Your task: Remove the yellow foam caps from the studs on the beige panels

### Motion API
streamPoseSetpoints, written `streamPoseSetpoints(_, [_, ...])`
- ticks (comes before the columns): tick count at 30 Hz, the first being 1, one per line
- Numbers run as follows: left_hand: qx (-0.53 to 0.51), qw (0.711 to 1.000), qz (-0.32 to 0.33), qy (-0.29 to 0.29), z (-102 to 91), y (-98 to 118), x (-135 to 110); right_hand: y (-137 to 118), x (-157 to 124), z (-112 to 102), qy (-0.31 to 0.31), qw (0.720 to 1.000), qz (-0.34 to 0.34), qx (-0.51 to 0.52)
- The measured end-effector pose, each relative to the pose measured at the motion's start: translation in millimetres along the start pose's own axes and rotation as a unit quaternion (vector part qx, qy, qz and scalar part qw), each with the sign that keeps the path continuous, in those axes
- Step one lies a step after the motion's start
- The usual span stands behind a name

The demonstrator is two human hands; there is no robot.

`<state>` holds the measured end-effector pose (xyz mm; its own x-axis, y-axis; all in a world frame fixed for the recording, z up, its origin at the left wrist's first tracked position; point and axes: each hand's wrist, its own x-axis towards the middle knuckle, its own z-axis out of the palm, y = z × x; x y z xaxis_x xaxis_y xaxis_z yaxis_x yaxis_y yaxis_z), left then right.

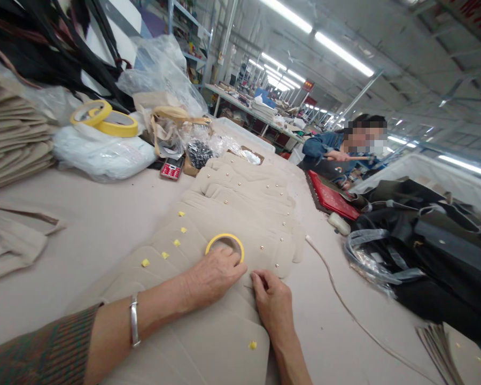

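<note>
My left hand [214, 275] is closed on a roll of yellow tape [224, 236], which stands tilted over a stack of beige fabric pieces [200, 342]. To its right, my right hand [276, 302] is pinched closed just above the fabric. A thin sliver shows by its fingertips, too small to name. Small yellow tape bits [145, 262] stick to the fabric on the left, and another yellow bit [252, 345] sits near the front right corner. Farther up, small metal studs [262, 247] dot the overlapping pieces.
Two more tape rolls [122, 124] rest on a white plastic bag [104, 152], beside a red phone [171, 168]. Folded beige fabric [12, 128] is piled left. A pale cord [336, 289] crosses the table's right side, near black bags [444, 256]. A co-worker [324, 147] holds a wooden-handled tool.
</note>
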<state>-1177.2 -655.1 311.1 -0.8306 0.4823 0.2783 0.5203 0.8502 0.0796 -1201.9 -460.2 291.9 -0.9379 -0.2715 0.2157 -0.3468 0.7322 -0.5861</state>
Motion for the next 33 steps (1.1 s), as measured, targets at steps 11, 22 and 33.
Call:
streamPoseSetpoints(11, [0.011,1.000,0.021,0.004,-2.8,3,-6,9,-9,-11,-0.169,0.983,0.065,0.019])
streamPoseSetpoints(22, [-0.179,0.979,0.052,0.077,-5.0,3,-7,-18,-14,-17,0.021,0.973,-0.081,0.214])
streamPoseSetpoints(33, [-0.188,0.978,0.035,0.079,2.9,9,-7,-25,-12,-18,0.040,0.966,-0.222,0.122])
